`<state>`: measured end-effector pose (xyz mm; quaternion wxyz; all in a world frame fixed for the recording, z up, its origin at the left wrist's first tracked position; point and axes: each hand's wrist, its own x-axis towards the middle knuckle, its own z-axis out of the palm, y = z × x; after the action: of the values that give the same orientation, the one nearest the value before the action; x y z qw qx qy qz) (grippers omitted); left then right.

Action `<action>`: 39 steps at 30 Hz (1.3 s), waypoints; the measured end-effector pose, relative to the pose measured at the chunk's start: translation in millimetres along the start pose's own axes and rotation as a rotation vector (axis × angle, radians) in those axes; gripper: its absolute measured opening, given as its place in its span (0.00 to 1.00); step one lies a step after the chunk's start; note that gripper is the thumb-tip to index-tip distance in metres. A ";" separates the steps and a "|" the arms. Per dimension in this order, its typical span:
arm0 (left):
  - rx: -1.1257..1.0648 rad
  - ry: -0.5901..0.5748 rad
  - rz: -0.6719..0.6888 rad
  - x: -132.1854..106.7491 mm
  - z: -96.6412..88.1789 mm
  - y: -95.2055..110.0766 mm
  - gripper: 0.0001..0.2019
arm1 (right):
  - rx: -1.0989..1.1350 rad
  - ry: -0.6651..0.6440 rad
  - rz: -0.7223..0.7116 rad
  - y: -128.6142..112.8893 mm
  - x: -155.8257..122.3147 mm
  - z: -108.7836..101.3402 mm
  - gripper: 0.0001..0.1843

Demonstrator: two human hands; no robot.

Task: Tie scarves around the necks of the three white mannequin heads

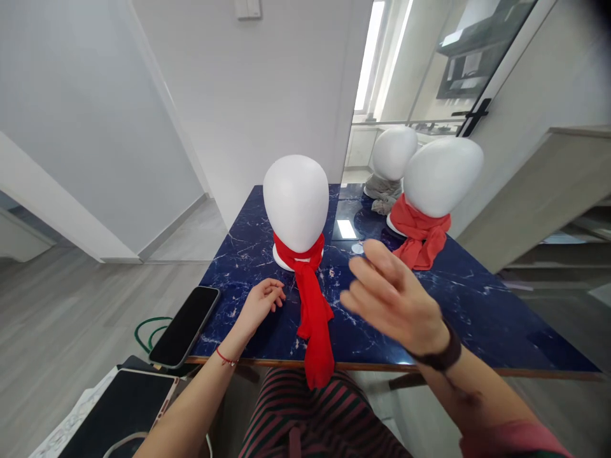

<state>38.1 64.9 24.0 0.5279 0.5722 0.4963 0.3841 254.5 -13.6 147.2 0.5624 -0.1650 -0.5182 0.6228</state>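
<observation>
A white mannequin head [296, 200] stands upright on the table, with a red scarf [312, 305] wrapped and tied around its neck. The scarf's long tail runs down over the near table edge. Left of that tail, my left hand [265, 297] rests on the tabletop, its fingers loosely bent and holding nothing, apart from the scarf. My right hand [396, 302] is raised above the table, right of the scarf and slightly blurred. Its fingers are curled in, and nothing shows in them.
On the right of the dark blue marbled table [458, 318] stand a mannequin head [442, 175] with a coral scarf [420, 232] and another head [394, 152] with a grey scarf [384, 191]. A phone [185, 326] lies at the left edge, near a black tablet [124, 407].
</observation>
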 end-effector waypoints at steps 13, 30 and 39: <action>0.228 0.664 0.488 112.1 7.1 -0.4 0.13 | -1.268 0.119 -0.259 117.8 44.2 -118.4 0.08; 0.093 0.455 0.302 110.3 7.1 -5.6 0.15 | -1.379 0.014 -0.292 126.5 56.1 -110.6 0.07; 0.183 0.459 0.407 106.8 9.3 -5.1 0.10 | -1.101 0.591 -0.070 140.9 74.4 -135.6 0.15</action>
<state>68.9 166.5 8.5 0.2609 0.6034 0.5102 0.5546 263.5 137.5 2.8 0.5345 -0.5790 -0.5907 0.1738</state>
